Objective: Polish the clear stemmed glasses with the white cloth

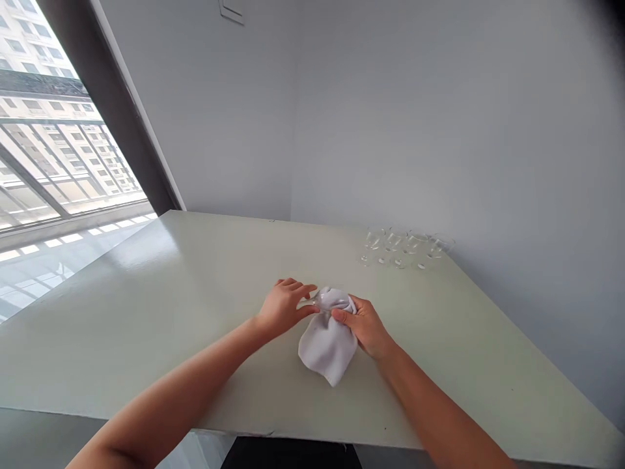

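Note:
Above the near part of the table, a clear stemmed glass (322,299) lies on its side between my hands. My left hand (288,305) grips it by the stem end, thumb below and fingers above. A white cloth (328,348) covers part of the bowl and hangs down in front. My right hand (364,326) is closed round the cloth and the bowl end, with the thumb on top. The glass's rim and my right fingertips are hidden by the cloth.
Several clear stemmed glasses (400,247) stand grouped at the back right of the pale table (234,260), close to the grey wall (415,130). A window (63,150) is at the left. Below the front edge is something black (290,454).

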`<control>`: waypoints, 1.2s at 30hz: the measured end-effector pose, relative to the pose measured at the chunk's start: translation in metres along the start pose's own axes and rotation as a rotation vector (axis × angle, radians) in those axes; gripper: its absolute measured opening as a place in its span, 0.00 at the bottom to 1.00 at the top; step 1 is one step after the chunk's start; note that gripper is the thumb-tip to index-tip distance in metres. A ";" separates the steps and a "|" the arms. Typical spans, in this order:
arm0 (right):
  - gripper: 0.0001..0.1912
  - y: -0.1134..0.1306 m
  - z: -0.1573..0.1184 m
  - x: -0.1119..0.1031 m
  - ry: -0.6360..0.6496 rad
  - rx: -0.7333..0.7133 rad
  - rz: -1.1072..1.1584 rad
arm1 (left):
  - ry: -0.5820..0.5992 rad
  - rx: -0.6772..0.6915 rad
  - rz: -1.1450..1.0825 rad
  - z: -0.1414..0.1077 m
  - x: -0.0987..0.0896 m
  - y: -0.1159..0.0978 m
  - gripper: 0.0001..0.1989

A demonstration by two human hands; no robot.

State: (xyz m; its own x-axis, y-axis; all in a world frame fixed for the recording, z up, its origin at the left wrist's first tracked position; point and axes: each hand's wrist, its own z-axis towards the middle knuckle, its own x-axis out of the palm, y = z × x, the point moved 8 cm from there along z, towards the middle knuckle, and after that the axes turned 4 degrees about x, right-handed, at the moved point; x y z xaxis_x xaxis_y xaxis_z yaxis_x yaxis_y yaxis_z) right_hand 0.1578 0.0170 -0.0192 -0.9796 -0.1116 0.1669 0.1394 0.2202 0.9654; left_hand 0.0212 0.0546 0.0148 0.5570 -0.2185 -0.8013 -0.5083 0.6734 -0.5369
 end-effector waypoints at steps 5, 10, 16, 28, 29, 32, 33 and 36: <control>0.16 -0.011 0.000 0.008 -0.003 0.069 0.225 | -0.144 0.123 0.233 -0.002 -0.009 -0.016 0.16; 0.11 0.021 -0.018 0.007 0.127 -0.110 -0.263 | 0.204 -0.088 -0.303 0.000 0.014 0.007 0.18; 0.15 0.012 -0.007 -0.010 0.056 -0.022 -0.083 | 0.048 -0.043 -0.116 0.001 0.015 -0.002 0.16; 0.12 0.017 -0.015 0.004 0.205 -0.086 -0.287 | 0.503 -0.163 -0.585 -0.006 0.036 0.010 0.23; 0.13 0.016 -0.013 0.002 0.180 -0.080 -0.254 | 0.473 -0.178 -0.574 -0.005 0.036 0.012 0.22; 0.16 0.004 -0.003 -0.005 0.048 -0.023 -0.045 | 0.120 -0.126 -0.242 0.003 0.015 0.012 0.18; 0.17 -0.001 0.000 -0.005 0.007 0.000 0.048 | -0.007 -0.061 -0.086 0.003 0.006 0.005 0.18; 0.18 -0.012 0.003 -0.003 -0.056 0.040 0.259 | -0.171 0.127 0.252 -0.001 -0.003 -0.019 0.16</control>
State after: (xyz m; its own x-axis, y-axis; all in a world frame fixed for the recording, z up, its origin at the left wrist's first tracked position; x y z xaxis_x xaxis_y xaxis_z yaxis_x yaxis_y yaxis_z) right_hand 0.1589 0.0181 -0.0317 -0.9186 0.0072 0.3951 0.3819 0.2728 0.8830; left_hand 0.0288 0.0423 0.0267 0.5317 0.0801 -0.8431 -0.5641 0.7760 -0.2820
